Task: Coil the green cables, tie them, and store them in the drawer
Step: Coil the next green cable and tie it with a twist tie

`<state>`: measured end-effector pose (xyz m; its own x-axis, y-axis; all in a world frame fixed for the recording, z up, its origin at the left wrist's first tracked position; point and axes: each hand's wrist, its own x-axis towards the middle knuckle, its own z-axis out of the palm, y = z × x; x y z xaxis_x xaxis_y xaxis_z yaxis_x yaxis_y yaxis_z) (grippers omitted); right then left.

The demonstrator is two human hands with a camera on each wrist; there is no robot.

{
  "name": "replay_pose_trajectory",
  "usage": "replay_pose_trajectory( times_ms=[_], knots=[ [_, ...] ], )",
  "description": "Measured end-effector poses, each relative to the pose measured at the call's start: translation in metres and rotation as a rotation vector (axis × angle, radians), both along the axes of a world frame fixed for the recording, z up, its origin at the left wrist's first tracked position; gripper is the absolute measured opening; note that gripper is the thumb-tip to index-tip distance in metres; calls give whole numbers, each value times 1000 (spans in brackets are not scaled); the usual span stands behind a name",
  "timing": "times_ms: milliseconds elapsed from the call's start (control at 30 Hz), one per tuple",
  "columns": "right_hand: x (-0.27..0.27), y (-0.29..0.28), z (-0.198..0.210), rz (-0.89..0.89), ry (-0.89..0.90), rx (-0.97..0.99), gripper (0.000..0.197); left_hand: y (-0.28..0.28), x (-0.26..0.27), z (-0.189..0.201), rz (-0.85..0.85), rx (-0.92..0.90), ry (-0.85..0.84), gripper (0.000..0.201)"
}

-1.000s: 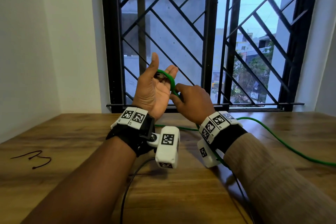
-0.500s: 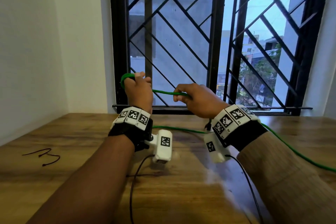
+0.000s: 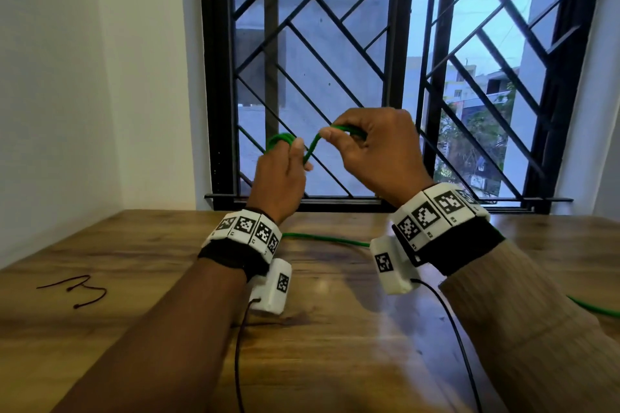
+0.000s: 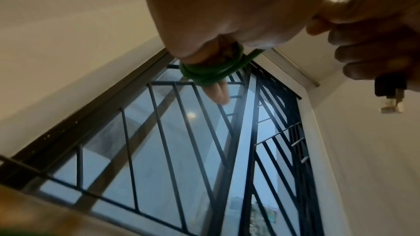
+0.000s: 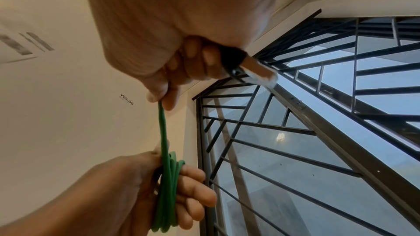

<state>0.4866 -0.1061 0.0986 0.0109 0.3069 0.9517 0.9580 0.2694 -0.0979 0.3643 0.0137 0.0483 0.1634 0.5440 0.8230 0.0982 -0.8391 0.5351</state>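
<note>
A green cable (image 3: pixel 310 151) is wound in a small coil (image 3: pixel 280 139) round the fingers of my raised left hand (image 3: pixel 285 171), with the thumb pressing on it. My right hand (image 3: pixel 369 151) pinches the strand just right of the coil and holds it taut. The right wrist view shows the strand (image 5: pixel 163 128) running down to the coil (image 5: pixel 169 191) on the left fingers (image 5: pixel 195 186). A black plug with a metal tip (image 5: pixel 247 67) sticks out of my right fist. The remaining cable (image 3: pixel 322 240) trails over the table and off to the right.
A wooden table (image 3: pixel 335 362) stands against a barred window (image 3: pixel 335 60), with a white wall on the left. A thin black tie wire (image 3: pixel 79 290) lies at the table's left. Black wrist-camera leads (image 3: pixel 238 362) hang below both arms. No drawer is in view.
My left hand turned from palm-up to back-up with the cable looped on its fingers. My right hand drew the strand to the right, then rose and came back close to the left hand.
</note>
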Motion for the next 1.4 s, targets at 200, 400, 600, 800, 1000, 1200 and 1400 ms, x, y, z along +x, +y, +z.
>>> replay_pose_trajectory(
  times_ms=[200,400,600,800,1000,1200,1400],
  knots=[
    [8,1,-2,9,121,109,32,-18,-1,2,-319,-192,15,80],
    [29,12,-13,37,339,106,39,-38,0,14,-666,-456,-60,83],
    [33,21,-22,123,375,32,36,-43,-2,21,-1010,-650,-188,76],
    [32,34,-34,20,273,-130,31,-41,0,25,-1111,-649,-373,65],
    [21,44,-51,-198,66,-394,21,-27,1,25,-1097,-669,-542,52],
    [10,40,-51,-310,-108,-393,26,-14,6,20,-761,-562,-489,46],
    [3,36,-52,-216,-142,-352,20,-9,5,17,-469,-465,-302,33]
  ],
)
